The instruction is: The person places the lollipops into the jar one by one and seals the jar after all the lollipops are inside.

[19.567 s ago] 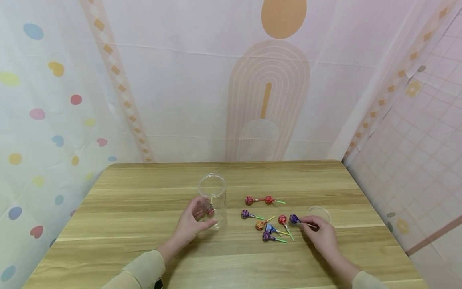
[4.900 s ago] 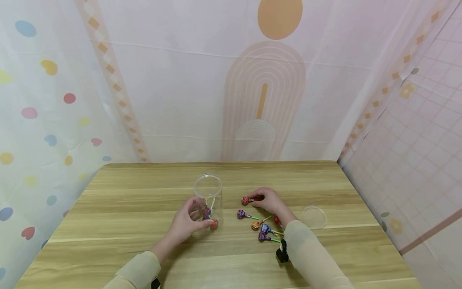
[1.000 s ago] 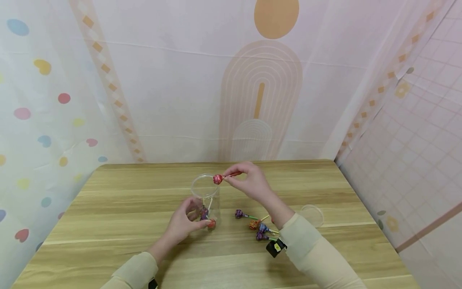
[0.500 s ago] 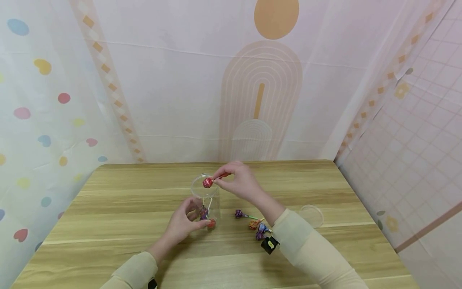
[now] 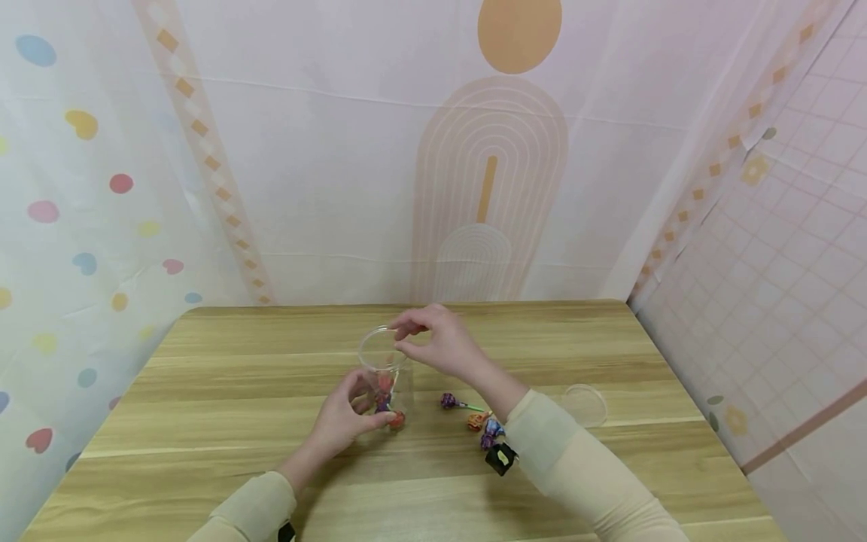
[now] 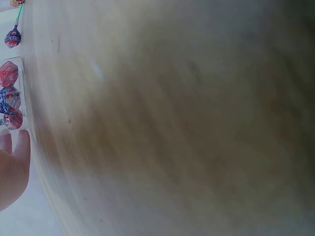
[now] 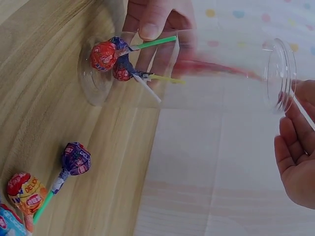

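The left hand (image 5: 348, 418) grips the clear jar (image 5: 386, 376), which holds wrapped lollipops (image 7: 110, 59). The right hand (image 5: 436, 342) hovers at its rim, fingers (image 5: 406, 325) loosely curled, holding nothing.

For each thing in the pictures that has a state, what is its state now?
Clear plastic jar: upright, open, lollipops inside.
Round clear lid: off, lying on the wooden table.
Left hand: holds the jar's base.
Right hand: at the jar's mouth, holding nothing.
Purple lollipop: lying on the table.

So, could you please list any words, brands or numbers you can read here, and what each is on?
"DELIC…", cut off: on the orange lollipop wrapper.
Print on the purple lollipop wrapper: too small to read.
Yellow mark on the black wrist device: too small to read.
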